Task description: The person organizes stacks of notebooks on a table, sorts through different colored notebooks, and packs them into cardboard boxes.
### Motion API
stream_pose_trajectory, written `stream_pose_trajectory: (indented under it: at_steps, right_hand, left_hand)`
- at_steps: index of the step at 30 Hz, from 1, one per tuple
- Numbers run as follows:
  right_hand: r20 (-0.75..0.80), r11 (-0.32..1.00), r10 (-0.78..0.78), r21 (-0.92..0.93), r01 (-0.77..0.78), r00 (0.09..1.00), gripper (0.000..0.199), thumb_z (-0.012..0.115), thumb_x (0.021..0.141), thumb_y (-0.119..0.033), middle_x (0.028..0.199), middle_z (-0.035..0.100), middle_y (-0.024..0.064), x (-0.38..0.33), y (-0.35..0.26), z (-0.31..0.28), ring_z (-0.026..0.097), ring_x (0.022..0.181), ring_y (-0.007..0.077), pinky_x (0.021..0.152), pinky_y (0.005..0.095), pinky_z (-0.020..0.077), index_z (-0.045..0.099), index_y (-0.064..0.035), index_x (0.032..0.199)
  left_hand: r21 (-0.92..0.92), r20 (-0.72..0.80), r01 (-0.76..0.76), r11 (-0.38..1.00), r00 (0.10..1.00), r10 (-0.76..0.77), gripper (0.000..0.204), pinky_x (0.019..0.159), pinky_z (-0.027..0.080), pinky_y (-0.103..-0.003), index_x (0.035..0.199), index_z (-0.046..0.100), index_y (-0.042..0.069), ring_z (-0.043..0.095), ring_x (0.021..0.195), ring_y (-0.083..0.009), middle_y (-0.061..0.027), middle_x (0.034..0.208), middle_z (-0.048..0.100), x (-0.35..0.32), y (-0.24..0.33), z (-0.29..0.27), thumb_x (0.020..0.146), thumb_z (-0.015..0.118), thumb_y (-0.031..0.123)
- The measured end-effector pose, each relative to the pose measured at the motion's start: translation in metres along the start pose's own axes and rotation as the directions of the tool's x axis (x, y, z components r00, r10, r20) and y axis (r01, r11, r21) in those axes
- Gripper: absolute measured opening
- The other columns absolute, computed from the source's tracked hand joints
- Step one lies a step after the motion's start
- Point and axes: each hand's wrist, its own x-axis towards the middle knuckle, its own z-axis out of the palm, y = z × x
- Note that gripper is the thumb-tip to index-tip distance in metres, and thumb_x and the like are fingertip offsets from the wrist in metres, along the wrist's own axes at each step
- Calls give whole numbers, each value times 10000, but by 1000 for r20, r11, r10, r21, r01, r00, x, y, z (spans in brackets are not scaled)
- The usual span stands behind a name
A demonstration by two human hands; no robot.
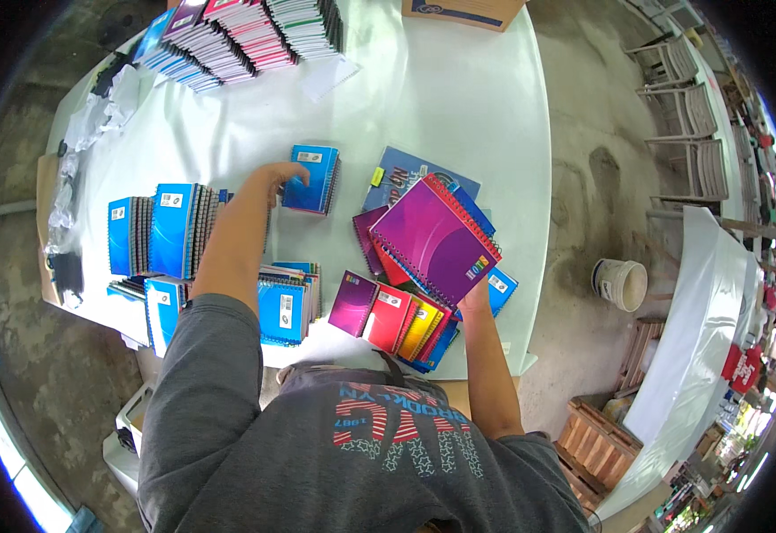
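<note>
My left hand is at the left edge of a small stack of blue spiral notebooks, its fingers bent over the top cover. The underside of that grip is hidden. My right hand grips the lower right corner of a large purple spiral notebook with a red coil, tilted, with blue notebooks under it. Below it a fanned row holds a small purple notebook, a red notebook and a yellow notebook. A dark blue notebook lies partly covered behind the purple one.
Blue notebook stacks stand at the left of the white table, with more blue notebooks near its front edge. Tall notebook piles and a cardboard box sit at the back. A bucket stands on the floor to the right.
</note>
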Motion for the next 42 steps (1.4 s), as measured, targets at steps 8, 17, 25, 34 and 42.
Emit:
stream_pose_trajectory:
  at_steps: [8, 17, 25, 34, 42]
  right_hand:
    - [-5, 1000, 5, 21, -5, 1000, 410, 527, 900, -327, 1162, 579, 88, 1, 0, 9, 580, 1048, 216, 871, 349, 499, 503, -49, 1200]
    - [52, 998, 37, 40, -39, 998, 314, 544, 883, -203, 1090, 612, 90, 15, 0, 10, 606, 993, 194, 835, 331, 513, 533, -32, 1146]
    - [127, 991, 136, -19, -135, 982, 298, 518, 875, -109, 1071, 613, 105, 44, 8, 45, 620, 951, 189, 807, 318, 525, 512, -1, 1152]
    - [215, 955, 291, -121, -270, 932, 276, 560, 789, -57, 974, 612, 112, 110, 48, 109, 628, 876, 215, 784, 351, 534, 523, 10, 1054]
    - [155, 907, 383, -250, -339, 911, 318, 627, 756, -113, 987, 622, 114, 152, 91, 154, 622, 894, 238, 858, 373, 482, 551, 17, 1036]
  left_hand:
    - [-7, 63, -128, 992, 990, 129, 748, 916, 398, -573, 1288, 405, 32, 380, 1205, -427, -249, 1365, 310, 29, -16, 1, 608, 680, 175]
    - [66, -80, -93, 993, 992, 99, 615, 904, 404, -564, 1203, 478, 27, 386, 1210, -385, -233, 1359, 338, 0, 2, 22, 647, 654, 225]
    - [-278, -88, -522, 806, 850, 519, 909, 979, 332, -527, 1325, 393, 31, 363, 1261, -309, -206, 1356, 378, -117, 33, -21, 744, 464, 727]
    - [567, -188, -712, 415, 379, 906, 725, 997, 360, -414, 1353, 393, 158, 402, 1233, -300, -174, 1353, 392, -256, 26, 12, 793, 548, 591]
    - [530, -328, -612, 586, 489, 808, 707, 946, 416, -384, 1325, 428, 132, 486, 1125, -335, -218, 1279, 399, -198, -6, -20, 741, 652, 462]
